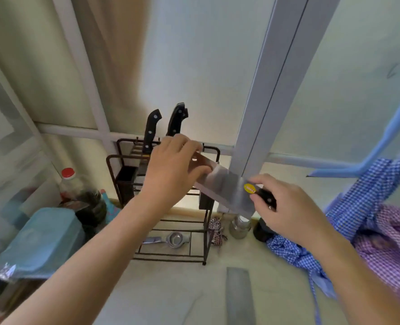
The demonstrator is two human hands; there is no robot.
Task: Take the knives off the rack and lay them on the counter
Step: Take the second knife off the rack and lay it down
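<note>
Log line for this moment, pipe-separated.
right hand: grips cleaver handle | left hand: steadies blade | rack: two knives left | counter: none laid

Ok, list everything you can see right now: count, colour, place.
cleaver: 1, steel, yellow sticker, held in both hands in front of the rack
knives: 2 black handles, upright in the rack
rack: 1, dark metal, back of counter
strainer: 1, steel, rack's bottom shelf
bottle: 1, red cap, left of rack
tub: 1, blue, left
cloths: blue and purple check, right
counter: 1, pale
left hand: on the blade
right hand: on the handle
</note>
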